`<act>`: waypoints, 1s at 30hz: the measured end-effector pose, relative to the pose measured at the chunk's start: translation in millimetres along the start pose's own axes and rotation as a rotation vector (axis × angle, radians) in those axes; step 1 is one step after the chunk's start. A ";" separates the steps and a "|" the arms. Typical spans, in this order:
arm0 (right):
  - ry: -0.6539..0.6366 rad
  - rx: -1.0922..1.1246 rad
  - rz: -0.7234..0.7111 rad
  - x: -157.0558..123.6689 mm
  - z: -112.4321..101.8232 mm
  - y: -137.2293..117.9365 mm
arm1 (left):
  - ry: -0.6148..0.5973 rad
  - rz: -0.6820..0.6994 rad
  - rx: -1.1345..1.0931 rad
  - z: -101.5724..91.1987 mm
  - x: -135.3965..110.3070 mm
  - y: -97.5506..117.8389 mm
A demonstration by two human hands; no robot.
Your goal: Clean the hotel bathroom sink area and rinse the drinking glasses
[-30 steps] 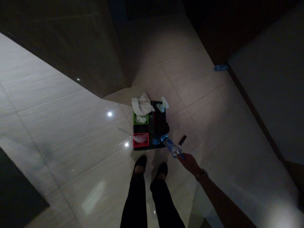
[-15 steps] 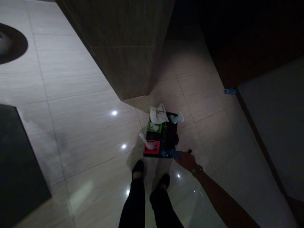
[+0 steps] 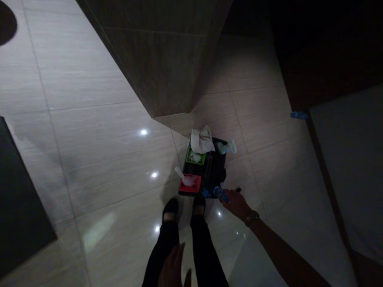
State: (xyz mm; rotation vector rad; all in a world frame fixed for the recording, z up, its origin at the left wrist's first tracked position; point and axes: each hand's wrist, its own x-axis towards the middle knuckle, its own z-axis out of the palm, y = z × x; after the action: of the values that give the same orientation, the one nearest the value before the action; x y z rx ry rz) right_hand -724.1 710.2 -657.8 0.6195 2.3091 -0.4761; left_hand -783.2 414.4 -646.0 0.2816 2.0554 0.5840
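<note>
One black caddy (image 3: 214, 169) stands on the pale tiled floor (image 3: 98, 159), just ahead of the person's two black shoes (image 3: 170, 207); all positions below are taken from it. At its near left corner sits a red bin (image 3: 189, 185) holding a whitish item with a handle that juts out leftward. Behind that, at the far left corner, a green bin (image 3: 195, 157) holds white material, and a crumpled white cloth (image 3: 202, 140) is draped over its far rim. At the far right corner a pale spray bottle (image 3: 226, 147) rises above the rim. At the near right corner stands a blue-capped clear bottle (image 3: 220, 193). The right hand (image 3: 237, 203), with a wristwatch (image 3: 252, 217) behind it, has its fingers curled about that bottle. A small dark object (image 3: 238, 190) lies on the floor just right of the caddy. The left hand (image 3: 173, 267) hangs well short of the caddy, over the legs, with fingers loosely extended, holding nothing.
</note>
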 end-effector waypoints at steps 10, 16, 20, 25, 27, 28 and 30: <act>0.286 0.298 0.115 -49.9 74.1 38.1 | -0.141 0.089 0.049 86.5 187.4 97.6; 0.332 0.442 0.136 -28.0 88.5 34.7 | -0.080 0.130 0.034 78.4 176.1 125.4; 0.177 0.445 0.084 5.1 97.8 22.8 | -0.110 0.118 0.039 79.5 180.1 132.8; 0.159 0.464 0.075 44.6 61.1 43.3 | -0.149 0.111 0.008 78.2 162.4 113.9; 0.412 0.502 0.151 79.5 20.1 58.8 | -0.110 0.103 -0.024 75.1 143.7 98.6; 0.540 0.513 0.199 102.2 -3.5 65.0 | -0.101 0.100 -0.045 73.6 132.3 88.7; 0.618 0.445 0.275 151.2 -50.4 70.9 | -0.097 0.062 -0.082 71.2 105.9 64.0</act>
State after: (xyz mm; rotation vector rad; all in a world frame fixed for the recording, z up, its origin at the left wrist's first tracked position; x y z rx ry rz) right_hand -809.6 838.0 -740.1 1.4497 2.6303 -0.7533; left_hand -780.4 534.5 -723.0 0.3205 1.9296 0.6786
